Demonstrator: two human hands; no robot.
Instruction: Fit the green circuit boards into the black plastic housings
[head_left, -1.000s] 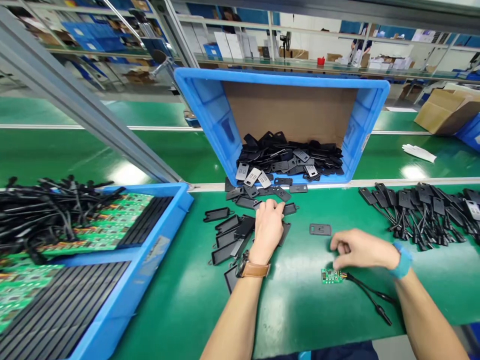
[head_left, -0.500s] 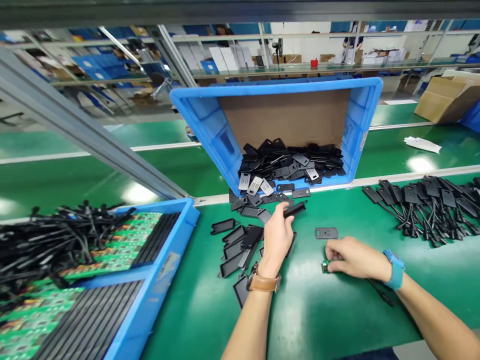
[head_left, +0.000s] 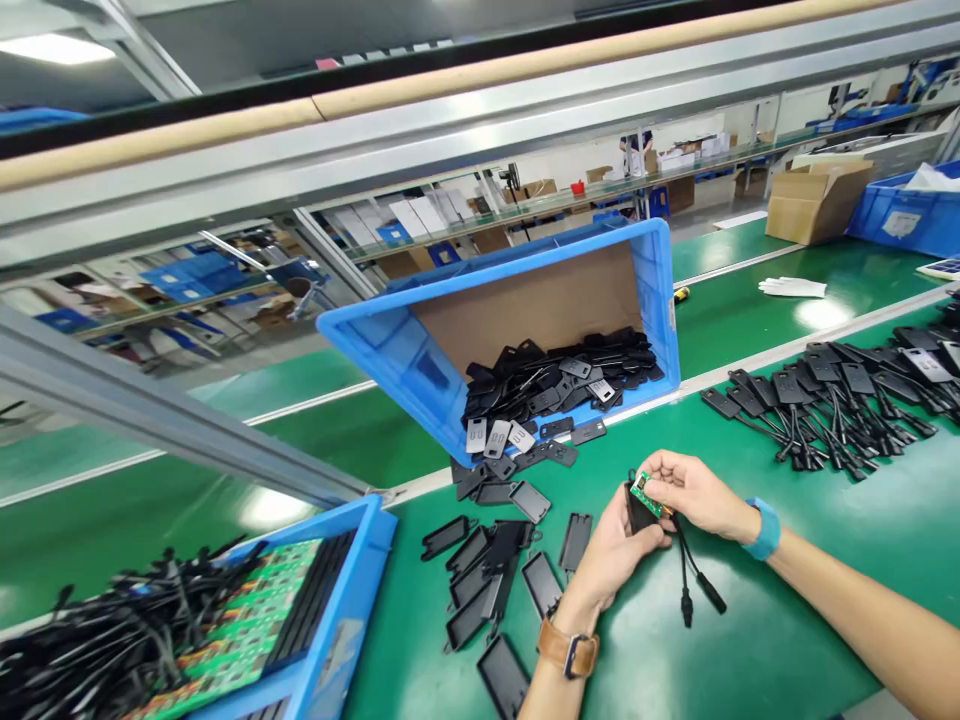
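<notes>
My left hand [head_left: 611, 548] is closed around a black plastic shell [head_left: 637, 512], held up above the green bench. My right hand [head_left: 694, 492] pinches a small green circuit board [head_left: 642, 490] and presses it against that shell. Two black cables [head_left: 694, 580] hang down from the board with their plugs over the mat. Loose black shells [head_left: 495, 560] lie scattered just left of my hands.
A tilted blue crate [head_left: 420, 370] lined with cardboard spills black shells onto the bench. A blue tray [head_left: 337, 620] at lower left holds green boards and black cables. Finished cabled pieces [head_left: 832, 400] are piled at right. Cardboard box [head_left: 814, 200] and white glove [head_left: 791, 287] lie beyond.
My left hand picked a black shell from the scatter and my right hand lifted the board with its cables; both hands came together above the bench. The view tilted up.
</notes>
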